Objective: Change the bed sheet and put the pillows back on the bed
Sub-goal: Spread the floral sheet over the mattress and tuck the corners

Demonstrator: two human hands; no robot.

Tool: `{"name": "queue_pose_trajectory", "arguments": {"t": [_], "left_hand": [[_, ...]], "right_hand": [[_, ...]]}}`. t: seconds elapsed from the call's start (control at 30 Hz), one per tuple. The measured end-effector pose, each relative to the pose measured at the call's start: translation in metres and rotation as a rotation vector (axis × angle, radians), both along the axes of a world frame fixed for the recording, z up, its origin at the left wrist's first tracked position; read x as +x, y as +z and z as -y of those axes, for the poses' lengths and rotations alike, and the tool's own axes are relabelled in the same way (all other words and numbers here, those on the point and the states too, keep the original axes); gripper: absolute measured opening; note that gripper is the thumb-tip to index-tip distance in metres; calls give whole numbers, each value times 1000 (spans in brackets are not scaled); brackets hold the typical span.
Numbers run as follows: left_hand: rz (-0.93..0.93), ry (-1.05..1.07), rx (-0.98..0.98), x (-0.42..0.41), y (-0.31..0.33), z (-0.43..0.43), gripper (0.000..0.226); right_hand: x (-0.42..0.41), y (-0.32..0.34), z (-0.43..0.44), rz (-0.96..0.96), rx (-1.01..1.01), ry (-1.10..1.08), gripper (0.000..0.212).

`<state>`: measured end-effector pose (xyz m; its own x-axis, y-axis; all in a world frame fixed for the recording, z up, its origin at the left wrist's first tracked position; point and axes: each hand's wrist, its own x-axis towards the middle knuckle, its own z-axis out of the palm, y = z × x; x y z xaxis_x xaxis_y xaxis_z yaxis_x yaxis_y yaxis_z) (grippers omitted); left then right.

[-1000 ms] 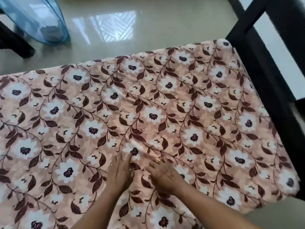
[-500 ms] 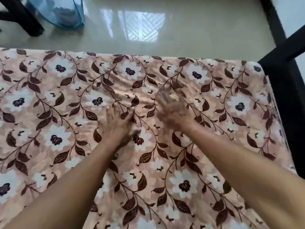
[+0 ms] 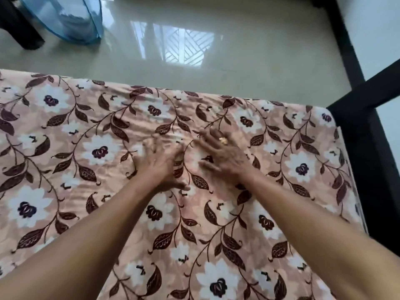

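A peach bed sheet (image 3: pixel 91 191) printed with white flowers and dark brown leaves covers the mattress across most of the view. My left hand (image 3: pixel 161 162) lies flat on the sheet near its middle, fingers spread and straight. My right hand (image 3: pixel 223 155), with a gold ring on one finger, presses flat on the sheet right beside it. Both forearms reach in from the bottom edge. Small wrinkles run through the cloth just beyond the fingertips. No pillows are in view.
The dark bed frame (image 3: pixel 368 161) runs along the right side of the mattress. Beyond the far edge lies a glossy pale floor (image 3: pixel 194 68). A translucent blue plastic object (image 3: pixel 71 20) and a dark furniture leg (image 3: pixel 19 29) stand at the top left.
Both hands have slid across the sheet toward the far edge of the bed, staying flat and side by side. The view has shifted with them.
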<state>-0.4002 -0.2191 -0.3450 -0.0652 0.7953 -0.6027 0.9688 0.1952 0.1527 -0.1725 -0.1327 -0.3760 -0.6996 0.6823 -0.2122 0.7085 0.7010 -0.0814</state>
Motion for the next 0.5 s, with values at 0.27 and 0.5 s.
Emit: {"name": "queue_pose_trajectory", "arguments": {"t": [0.27,0.5], "left_hand": [[-123,-311,40,92,-3,-26,123],[85,-305,94,137,9,-52,120]], "right_hand": [[64,22,-84,60,-42,-547,74],[175,12,-66,-27,-36,-838,77]]}}
